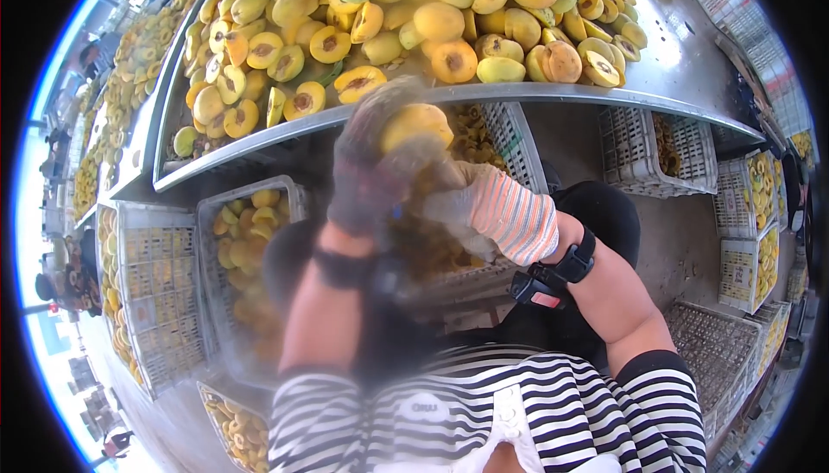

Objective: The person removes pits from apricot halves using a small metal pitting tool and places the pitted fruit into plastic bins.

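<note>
My left hand (364, 162), in a dark, stained glove, is closed around a yellow peach (419, 126) just below the metal table's front edge. Close against it is my right hand (471, 201), in a pale glove with an orange-striped cuff. Its fingers are curled and blurred, and whatever they grip is hidden. Beneath both hands, between my knees, a crate (509, 140) holds dark yellow fruit pieces. A heap of peaches (440, 19), some whole and some cut in half, covers much of the table (673, 45) ahead.
To my left stands a grey crate (298, 201) of peach halves, beside a stacked white crate (160, 292). Another crate (635, 149) sits under the table on the right. Further crates (738, 240) line the right side. People work at another fruit table (125, 145) far left.
</note>
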{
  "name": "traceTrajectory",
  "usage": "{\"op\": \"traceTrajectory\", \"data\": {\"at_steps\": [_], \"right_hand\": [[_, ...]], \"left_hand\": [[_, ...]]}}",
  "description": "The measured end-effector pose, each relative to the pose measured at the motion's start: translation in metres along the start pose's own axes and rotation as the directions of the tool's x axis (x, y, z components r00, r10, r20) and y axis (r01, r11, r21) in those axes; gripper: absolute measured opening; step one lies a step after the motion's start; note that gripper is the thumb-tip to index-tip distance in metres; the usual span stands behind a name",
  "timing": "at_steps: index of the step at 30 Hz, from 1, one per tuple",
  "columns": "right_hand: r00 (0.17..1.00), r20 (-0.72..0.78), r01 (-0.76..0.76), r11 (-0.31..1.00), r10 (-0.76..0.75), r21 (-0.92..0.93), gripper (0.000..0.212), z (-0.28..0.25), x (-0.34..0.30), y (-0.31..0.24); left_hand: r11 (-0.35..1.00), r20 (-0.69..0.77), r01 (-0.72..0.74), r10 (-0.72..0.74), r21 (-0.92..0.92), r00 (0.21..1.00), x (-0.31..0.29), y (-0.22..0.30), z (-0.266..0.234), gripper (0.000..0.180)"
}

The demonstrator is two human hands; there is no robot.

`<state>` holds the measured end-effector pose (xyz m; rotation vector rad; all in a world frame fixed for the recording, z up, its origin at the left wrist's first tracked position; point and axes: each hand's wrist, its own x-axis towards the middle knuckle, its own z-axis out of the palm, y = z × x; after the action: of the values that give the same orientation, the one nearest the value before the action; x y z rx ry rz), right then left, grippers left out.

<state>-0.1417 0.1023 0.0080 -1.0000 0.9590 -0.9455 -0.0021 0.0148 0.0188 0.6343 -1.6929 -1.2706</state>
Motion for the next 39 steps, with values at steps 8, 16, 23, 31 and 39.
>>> {"op": "traceTrajectory", "data": {"at_steps": [8,16,23,31,39], "right_hand": [[0.997,0.043,0.077,0.958,-0.068,-0.276,0.013,0.01,0.002,0.004],[0.987,0.02,-0.159,0.986,0.158,0.042,0.023,0.018,0.007,0.004],[0.994,0.045,-0.088,0.985,0.095,-0.148,0.029,0.019,-0.005,-0.013],[0.973,0.091,-0.228,0.94,0.212,0.253,0.019,0.016,-0.008,-0.013],[0.909,0.244,-0.415,0.787,0.337,0.457,0.014,0.022,-0.011,-0.018]], "left_hand": [[0.97,-0.17,0.129,-0.165,-0.206,0.971,-0.012,-0.005,0.001,0.03],[0.88,0.066,-0.207,0.198,0.428,0.978,0.005,-0.016,-0.005,0.028],[0.887,-0.011,-0.181,0.205,0.425,0.979,0.001,-0.019,0.0,0.032],[0.981,-0.081,-0.146,0.157,0.124,0.984,-0.003,-0.014,-0.002,0.039],[0.966,0.245,0.246,-0.22,-0.083,0.944,0.012,0.016,-0.022,0.033]]}}
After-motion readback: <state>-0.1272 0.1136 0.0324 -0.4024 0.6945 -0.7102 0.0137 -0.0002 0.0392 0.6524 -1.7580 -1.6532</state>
